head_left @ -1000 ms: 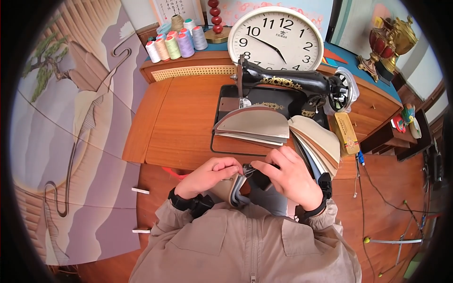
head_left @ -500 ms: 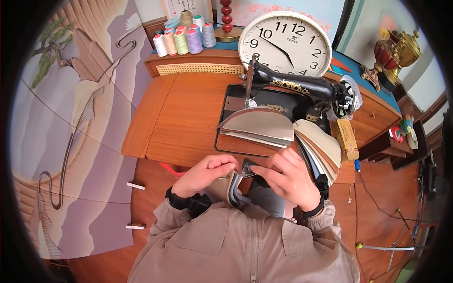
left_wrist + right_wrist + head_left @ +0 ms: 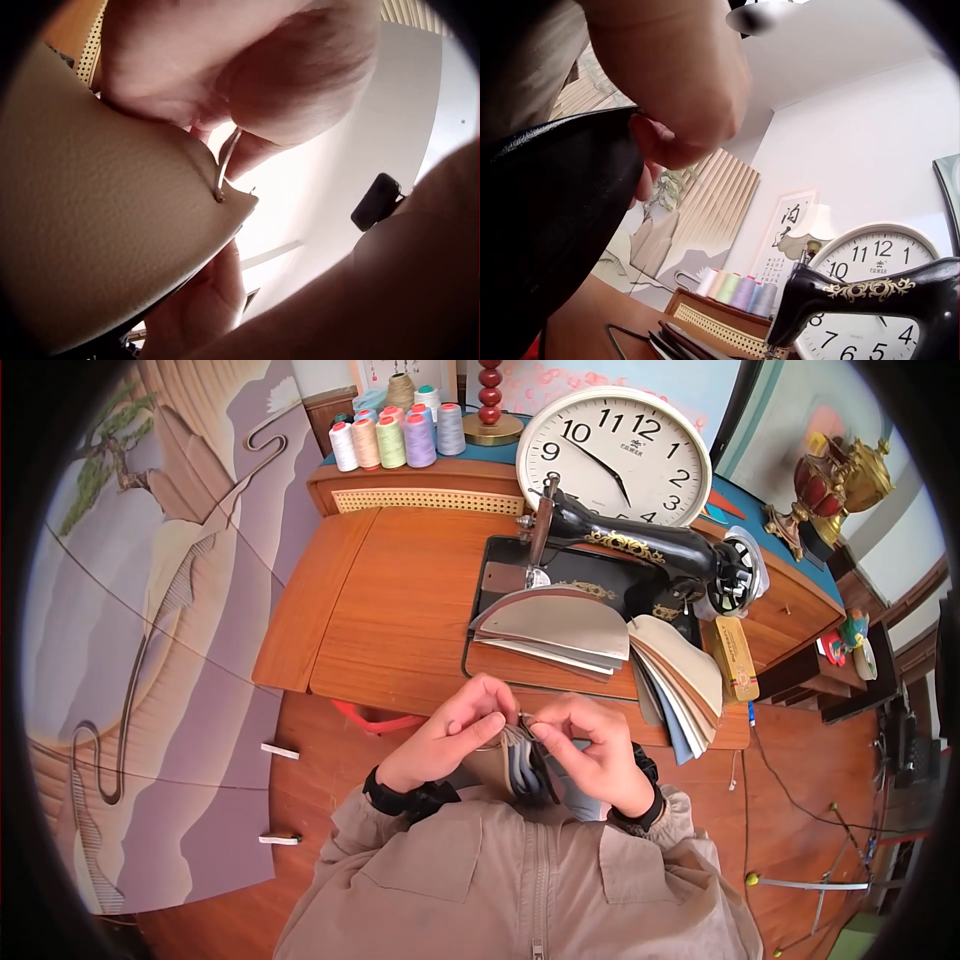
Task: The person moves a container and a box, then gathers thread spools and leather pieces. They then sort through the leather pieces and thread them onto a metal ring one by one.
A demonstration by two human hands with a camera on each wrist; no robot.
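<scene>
A stack of leather-like swatches (image 3: 527,768) in beige, grey, blue and dark tones hangs between my two hands, in front of my jacket. My left hand (image 3: 450,732) pinches a thin metal ring (image 3: 226,161) that passes through a hole near the pointed corner of the beige swatch (image 3: 97,202). At the other side of the stack, my right hand (image 3: 597,752) pinches the swatches by their corner, with thumb and forefinger close to the left fingertips. A black swatch (image 3: 562,210) faces the right wrist camera. The fingers cover part of the ring.
Two fanned swatch stacks, one left (image 3: 555,622) and one right (image 3: 685,660), lie before the black sewing machine (image 3: 630,540) on the wooden table (image 3: 400,610). A yellow box (image 3: 735,658) stands at the right. Behind are thread spools (image 3: 392,442) and a clock (image 3: 625,445).
The right hand has moved in toward the left, bringing the dark swatch from apart against the stack. The left fingers have lifted slightly. The head view has shifted a little.
</scene>
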